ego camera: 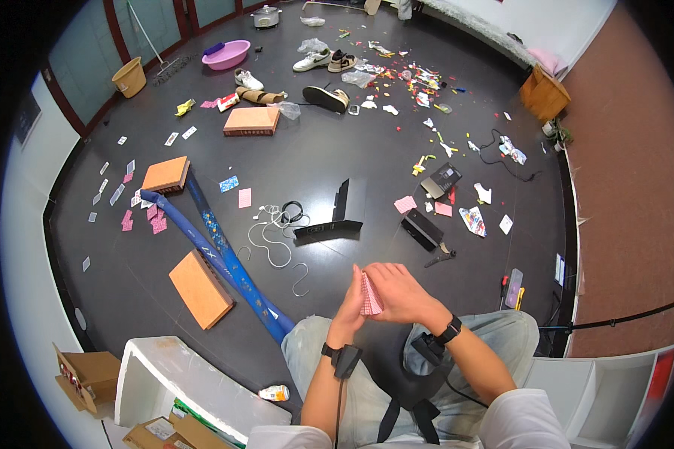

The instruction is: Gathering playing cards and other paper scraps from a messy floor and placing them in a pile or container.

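Both hands meet in front of my lap around a stack of playing cards (371, 296) with red-and-white patterned backs. My left hand (349, 306) grips the stack from its left side, fingers pointing up. My right hand (401, 294) curves over the top and right side, hiding part of the cards. Beyond the hands, an opened black box (348, 213) stands on the dark floor. A closed black box (422, 229) lies to its right, near more red-backed cards (404, 204). White earphones (267, 238) and a metal S-hook (300, 279) lie to the left.
Orange-covered thick books (202, 289) and long blue tubes (213, 247) lie at the left. A foam box (202, 387) and a drink can (274, 393) are beside my left knee. Shoes (326, 99), a pink basin (226, 55) and scattered scraps (424, 78) lie farther off.
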The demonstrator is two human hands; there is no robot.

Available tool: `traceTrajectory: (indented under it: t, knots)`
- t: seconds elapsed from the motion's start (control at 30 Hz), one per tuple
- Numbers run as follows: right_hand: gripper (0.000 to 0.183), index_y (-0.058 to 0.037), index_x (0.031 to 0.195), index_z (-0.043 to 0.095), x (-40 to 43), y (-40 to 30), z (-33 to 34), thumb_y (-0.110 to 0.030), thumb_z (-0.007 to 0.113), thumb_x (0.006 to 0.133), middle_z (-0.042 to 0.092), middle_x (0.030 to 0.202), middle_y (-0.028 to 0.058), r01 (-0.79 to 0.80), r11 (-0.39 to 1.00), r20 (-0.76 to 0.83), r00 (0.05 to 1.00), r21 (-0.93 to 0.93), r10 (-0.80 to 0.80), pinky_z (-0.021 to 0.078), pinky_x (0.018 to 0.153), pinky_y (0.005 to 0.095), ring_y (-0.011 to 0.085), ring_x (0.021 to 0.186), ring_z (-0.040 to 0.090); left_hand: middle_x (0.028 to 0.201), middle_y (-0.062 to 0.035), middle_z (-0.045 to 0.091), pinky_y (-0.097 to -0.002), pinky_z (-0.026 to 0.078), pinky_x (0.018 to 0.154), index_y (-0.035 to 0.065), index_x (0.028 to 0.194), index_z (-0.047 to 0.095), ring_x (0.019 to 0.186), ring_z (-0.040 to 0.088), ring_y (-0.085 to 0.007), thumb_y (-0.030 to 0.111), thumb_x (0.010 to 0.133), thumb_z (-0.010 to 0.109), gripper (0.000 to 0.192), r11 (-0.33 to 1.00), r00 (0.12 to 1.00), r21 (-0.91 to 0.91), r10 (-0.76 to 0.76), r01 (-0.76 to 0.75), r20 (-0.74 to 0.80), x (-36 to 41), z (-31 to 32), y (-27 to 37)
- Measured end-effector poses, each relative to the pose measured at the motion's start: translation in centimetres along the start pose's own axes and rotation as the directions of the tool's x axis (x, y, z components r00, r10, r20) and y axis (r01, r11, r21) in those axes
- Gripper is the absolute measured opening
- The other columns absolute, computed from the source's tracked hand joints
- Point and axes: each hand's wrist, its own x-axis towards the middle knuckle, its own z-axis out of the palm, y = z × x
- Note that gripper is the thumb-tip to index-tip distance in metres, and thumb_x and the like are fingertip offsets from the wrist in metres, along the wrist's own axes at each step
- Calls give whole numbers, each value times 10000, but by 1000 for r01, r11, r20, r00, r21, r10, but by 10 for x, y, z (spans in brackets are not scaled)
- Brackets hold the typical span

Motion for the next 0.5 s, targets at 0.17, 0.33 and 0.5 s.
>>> traceTrajectory:
  t: [0.17,0.33,0.5]
  knots:
    - [688,-31,1195,513,4,0,-12,-284,813,629,584,1125,162,-13,994,18,1000,111,11,426,966,429,350,1085,550,1253,-65,625,-369,537,948,83,1307,528,1126,636,-185,593,1030,328,614,994,994,24,-109,108,32,-5,-5,2]
    - [787,-17,1272,479,2,-1,-6,-293,823,620,564,1181,179,-36,998,102,994,51,30,419,966,442,367,1121,529,1230,-68,629,-360,547,927,82,1320,509,1107,643,-179,587,1032,331,608,993,995,-74,-89,92,31,-11,8,6]
    - [803,-3,1306,461,-1,-1,4,-305,808,647,551,1202,178,44,999,61,997,-29,-42,404,995,445,365,1141,520,1241,-86,618,-345,540,936,58,1339,488,1116,638,-184,600,1032,289,654,998,998,40,-58,57,29,-13,9,7]
